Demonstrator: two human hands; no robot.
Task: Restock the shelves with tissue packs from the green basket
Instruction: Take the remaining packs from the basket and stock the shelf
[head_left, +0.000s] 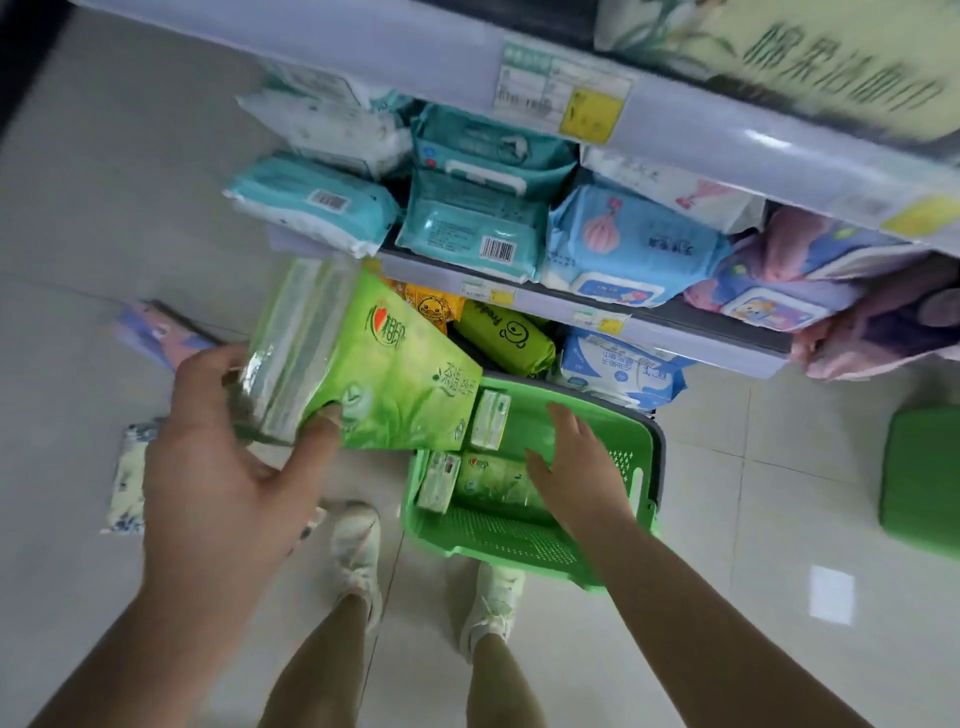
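My left hand (223, 467) grips a large green tissue pack (363, 364) by its clear end and holds it up in front of the lower shelves, left of the green basket (639, 457) on the floor. My right hand (576, 467) reaches into the basket with fingers spread and relaxed, just over another green tissue pack (488, 480) lying inside. Two small white-green packs (491, 418) (439, 480) also lie in the basket. The middle shelf (701, 332) holds teal, blue and pink wipe packs.
Yellow packs (506, 338) and a blue-white pack (618, 369) sit on the bottom shelf behind the basket. Two packs lie on the tiled floor at left (127, 478) (161, 332). A second green object (922, 478) stands at the right edge. My feet (358, 551) stand beside the basket.
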